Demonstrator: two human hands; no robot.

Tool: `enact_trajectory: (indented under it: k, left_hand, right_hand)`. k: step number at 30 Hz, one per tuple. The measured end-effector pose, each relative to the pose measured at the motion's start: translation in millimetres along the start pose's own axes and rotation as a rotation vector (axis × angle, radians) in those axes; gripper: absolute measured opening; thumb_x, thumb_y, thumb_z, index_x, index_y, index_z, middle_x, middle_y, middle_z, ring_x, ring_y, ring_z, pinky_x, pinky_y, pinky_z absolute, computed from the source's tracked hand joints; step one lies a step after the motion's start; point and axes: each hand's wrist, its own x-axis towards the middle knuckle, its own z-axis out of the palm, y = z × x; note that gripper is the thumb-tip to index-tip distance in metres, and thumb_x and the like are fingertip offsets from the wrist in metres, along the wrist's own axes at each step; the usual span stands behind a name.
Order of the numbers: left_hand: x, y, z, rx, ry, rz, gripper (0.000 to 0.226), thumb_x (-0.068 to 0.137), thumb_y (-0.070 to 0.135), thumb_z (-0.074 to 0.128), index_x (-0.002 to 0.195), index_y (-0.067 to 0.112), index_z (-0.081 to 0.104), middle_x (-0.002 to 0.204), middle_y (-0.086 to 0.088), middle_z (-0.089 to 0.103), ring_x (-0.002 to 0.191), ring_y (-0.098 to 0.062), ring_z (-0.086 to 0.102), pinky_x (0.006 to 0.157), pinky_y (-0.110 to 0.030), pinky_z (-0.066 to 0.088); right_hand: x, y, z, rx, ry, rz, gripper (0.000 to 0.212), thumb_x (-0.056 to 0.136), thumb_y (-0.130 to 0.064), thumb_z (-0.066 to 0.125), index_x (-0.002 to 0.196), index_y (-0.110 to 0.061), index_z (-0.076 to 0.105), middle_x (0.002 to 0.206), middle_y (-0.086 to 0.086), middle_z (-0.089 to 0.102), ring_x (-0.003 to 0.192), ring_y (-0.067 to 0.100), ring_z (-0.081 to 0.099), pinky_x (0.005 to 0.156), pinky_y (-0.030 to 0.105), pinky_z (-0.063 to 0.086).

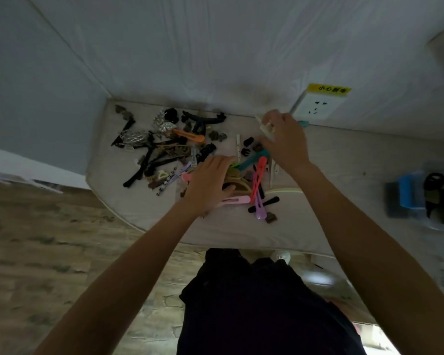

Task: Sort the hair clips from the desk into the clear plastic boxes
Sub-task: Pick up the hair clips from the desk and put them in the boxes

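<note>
Hair clips (180, 155) lie heaped on the worktop (344, 160). Left hand (210, 183) rests flat-fingered on the pile; right hand (285, 139) pinches a white clip (267, 128). Best carried singly to the boxes (410, 198), far right.

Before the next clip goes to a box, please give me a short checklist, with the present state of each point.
1. Right hand holds a clip: ok, it pinches a small white claw clip.
2. Left hand is free: cannot tell; it rests on the pile of mixed hair clips.
3. Clear plastic box with blue contents is in view: ok, at the desk's right end.
4. Box is open: cannot tell.
5. Clips remain on the pale desk: ok, many.
</note>
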Motion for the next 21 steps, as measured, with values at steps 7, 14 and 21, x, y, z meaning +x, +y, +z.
enact_trajectory:
  k: [7, 14, 21]
  left_hand:
    - [18, 6, -12, 0.068, -0.032, 0.112, 0.030, 0.085, 0.025, 0.063, 0.113, 0.014, 0.064, 0.125, -0.003, 0.058, 0.119, -0.025, 0.045, 0.098, -0.037, 0.037]
    - [12, 41, -37, -0.360, 0.274, -0.147, 0.031, 0.093, 0.019, 0.054, 0.120, 0.004, 0.050, 0.116, -0.010, 0.060, 0.104, -0.019, 0.057, 0.085, -0.025, 0.044]
    - [52, 174, -32, -0.772, 0.166, -0.161, 0.034, 0.082, 0.010, 0.069, 0.110, 0.011, 0.049, 0.090, 0.007, 0.055, 0.076, -0.006, 0.059, 0.065, -0.011, 0.048]
  right_hand:
    - [-76, 28, -34, 0.565, 0.052, 0.510, 0.015, 0.085, -0.029, 0.064, 0.094, -0.021, 0.055, 0.084, -0.009, 0.056, 0.074, 0.009, 0.051, 0.066, 0.024, 0.039]
    - [-120, 64, -46, 0.931, 0.142, 0.680, 0.008, 0.088, -0.022, 0.060, 0.095, -0.025, 0.060, 0.098, 0.001, 0.061, 0.084, 0.015, 0.058, 0.067, 0.022, 0.049]
    - [-160, 108, -114, 0.891, 0.330, 0.580, 0.015, 0.091, -0.017, 0.057, 0.104, -0.021, 0.060, 0.086, -0.012, 0.057, 0.070, -0.007, 0.055, 0.066, 0.013, 0.045]
